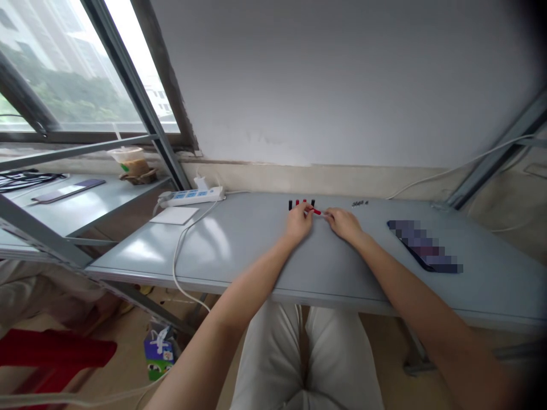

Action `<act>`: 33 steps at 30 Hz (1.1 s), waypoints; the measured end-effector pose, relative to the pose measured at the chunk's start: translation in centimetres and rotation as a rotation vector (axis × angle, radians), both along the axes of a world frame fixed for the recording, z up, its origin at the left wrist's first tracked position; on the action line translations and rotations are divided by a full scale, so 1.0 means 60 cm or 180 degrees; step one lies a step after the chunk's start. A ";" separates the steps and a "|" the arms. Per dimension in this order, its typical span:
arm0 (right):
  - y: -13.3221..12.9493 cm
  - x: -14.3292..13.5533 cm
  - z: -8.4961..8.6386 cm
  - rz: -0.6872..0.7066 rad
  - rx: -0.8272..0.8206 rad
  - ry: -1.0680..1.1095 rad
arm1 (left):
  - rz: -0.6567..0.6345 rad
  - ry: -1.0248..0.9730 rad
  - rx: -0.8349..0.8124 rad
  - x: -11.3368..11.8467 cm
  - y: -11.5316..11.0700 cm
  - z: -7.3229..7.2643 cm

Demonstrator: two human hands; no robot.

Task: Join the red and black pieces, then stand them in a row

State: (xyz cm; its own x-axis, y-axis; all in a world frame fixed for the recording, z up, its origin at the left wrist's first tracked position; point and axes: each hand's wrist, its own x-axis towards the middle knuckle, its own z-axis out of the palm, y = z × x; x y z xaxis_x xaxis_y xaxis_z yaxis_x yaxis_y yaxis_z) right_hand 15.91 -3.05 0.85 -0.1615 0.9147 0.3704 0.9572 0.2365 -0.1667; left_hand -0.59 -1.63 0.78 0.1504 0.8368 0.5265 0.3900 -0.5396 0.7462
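A slim red-and-white pen point(317, 212) lies across the gap between my two hands, above the grey table. My left hand point(300, 222) closes on its red end with pinched fingers. Its paler end runs into the fingers of my right hand point(344, 224), which are also closed on it. Just behind my left hand, a short row of black and red pen-like pieces stands near the wall, with a black one point(290, 205) at the left and another black one point(313, 203) at the right. My fingers partly cover the row.
Small dark pieces point(359, 203) lie behind my right hand. A phone-like object point(425, 246), pixelated, is at right. To the left are a power strip point(194, 196), a white card point(174, 215) and a cable point(176, 256) hanging over the table edge. A drink cup point(131, 162) stands on the neighbouring table.
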 end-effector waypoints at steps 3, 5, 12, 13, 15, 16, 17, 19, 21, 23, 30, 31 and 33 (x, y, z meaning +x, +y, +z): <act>0.003 0.003 -0.005 -0.0201 -0.0046 0.0051 | 0.0039 -0.0173 -0.0091 0.001 -0.002 0.005; 0.005 0.004 -0.006 -0.0255 -0.0056 0.0076 | 0.0041 -0.0224 -0.0081 0.002 -0.002 0.005; 0.007 0.007 -0.005 -0.0075 0.0230 0.0225 | -0.0043 -0.0091 0.0056 0.005 0.003 -0.004; 0.007 0.007 -0.004 -0.0070 0.0284 0.0239 | -0.0043 -0.0108 0.0054 0.005 0.003 -0.005; 0.007 0.007 -0.004 -0.0068 0.0405 0.0238 | -0.0019 -0.0167 0.0034 0.005 0.004 -0.004; 0.006 0.007 -0.004 -0.0075 0.0463 0.0220 | -0.0003 -0.0193 0.0024 0.005 0.004 -0.003; 0.006 0.006 -0.004 -0.0085 0.0508 0.0188 | 0.0009 -0.0207 0.0017 0.005 0.005 -0.002; 0.004 0.004 -0.003 -0.0117 0.0559 0.0098 | 0.0027 -0.0203 0.0012 0.006 0.005 0.000; 0.001 0.002 -0.002 -0.0138 0.0564 0.0012 | 0.0029 -0.0162 0.0024 0.006 0.005 0.000; -0.002 -0.001 -0.001 -0.0152 0.0559 -0.0036 | 0.0018 -0.0119 0.0037 0.007 0.006 -0.002; -0.006 -0.017 0.002 0.0066 0.0655 -0.0078 | -0.0198 0.0139 0.0033 0.008 0.010 -0.015; -0.006 -0.019 0.002 0.0101 0.0657 -0.0071 | -0.0209 0.0170 0.0051 0.008 0.009 -0.015; -0.007 -0.021 0.003 0.0130 0.0630 -0.0061 | -0.0196 0.0188 0.0087 0.008 0.007 -0.014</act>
State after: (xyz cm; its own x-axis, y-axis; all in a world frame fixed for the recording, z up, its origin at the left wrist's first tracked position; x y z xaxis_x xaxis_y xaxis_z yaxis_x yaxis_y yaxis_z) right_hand 14.63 -3.48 1.05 -0.2057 0.8170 0.5387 0.9488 0.3014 -0.0949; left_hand -0.08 -1.22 -0.06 0.2327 0.8104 0.5377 0.3984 -0.5838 0.7074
